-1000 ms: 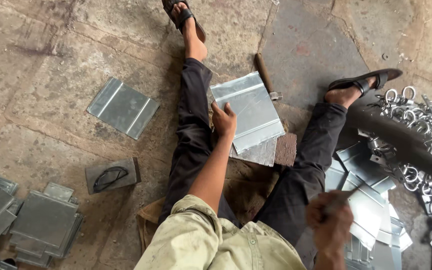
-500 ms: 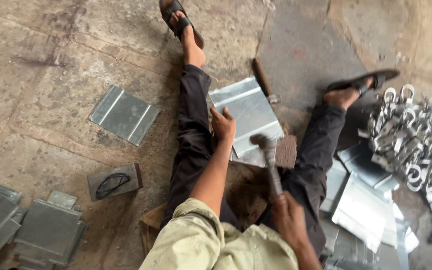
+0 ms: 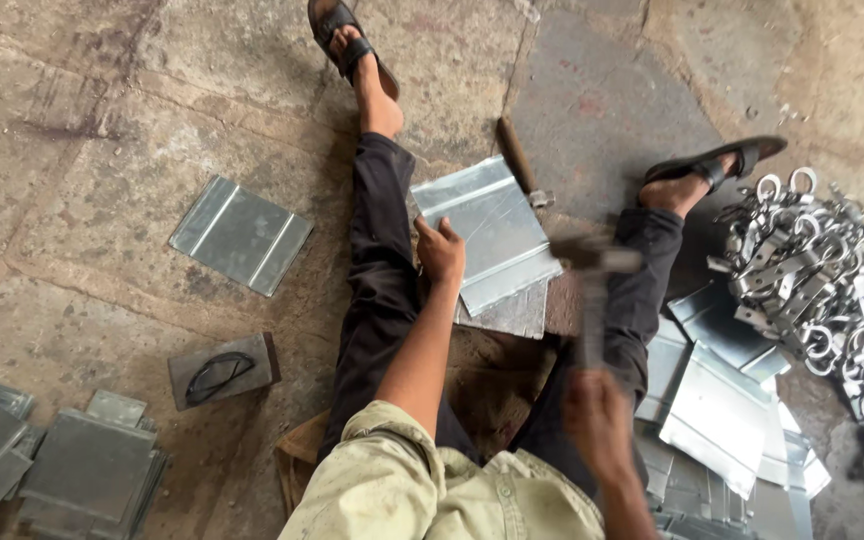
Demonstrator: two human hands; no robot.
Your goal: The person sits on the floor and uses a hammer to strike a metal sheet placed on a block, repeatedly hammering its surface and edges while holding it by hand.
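Observation:
I sit on the stone floor with my legs spread. A shiny ribbed metal sheet point(image 3: 487, 225) lies between them on a flat block. My left hand point(image 3: 440, 250) presses on the sheet's near left edge. My right hand point(image 3: 597, 410) grips the handle of a hammer point(image 3: 592, 270). The hammer is blurred, and its head hangs just past the sheet's right edge.
Another ribbed sheet point(image 3: 242, 235) lies on the floor to the left. A small block with a black ring point(image 3: 222, 370) and stacked grey plates point(image 3: 72, 465) sit lower left. Cut sheets point(image 3: 722, 400) and a heap of metal ring clamps point(image 3: 832, 290) are on the right. A wooden-handled tool point(image 3: 520, 160) lies beyond the sheet.
My right hand has swung the hammer from low at my right side up and forward to the sheet's right edge. My left hand has stayed on the sheet.

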